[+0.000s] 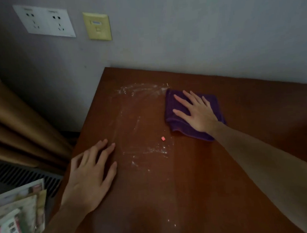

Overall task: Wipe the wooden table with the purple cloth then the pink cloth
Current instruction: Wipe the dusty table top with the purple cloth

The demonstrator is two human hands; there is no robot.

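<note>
Purple cloth (pixel 175 113) under flat right hand (pixel 198 112); left hand (pixel 91 175) flat on wooden table (pixel 205 176); magazine print (pixel 14 228) seemingly unreadable.

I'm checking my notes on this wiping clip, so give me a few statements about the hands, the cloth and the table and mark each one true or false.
1. The right hand presses flat on the purple cloth. True.
2. The left hand grips a pink cloth. False: it rests spread on the wooden table, holding nothing, and no pink cloth is in view.
3. White powdery smears lie on the table to the left of the cloth. True.
4. The small pink piece sits on top of the cloth. False: it lies on the bare wood, near the cloth's front corner.
5. The cloth hangs over the table's left edge. False: it lies flat on the tabletop, near the wall.
</note>
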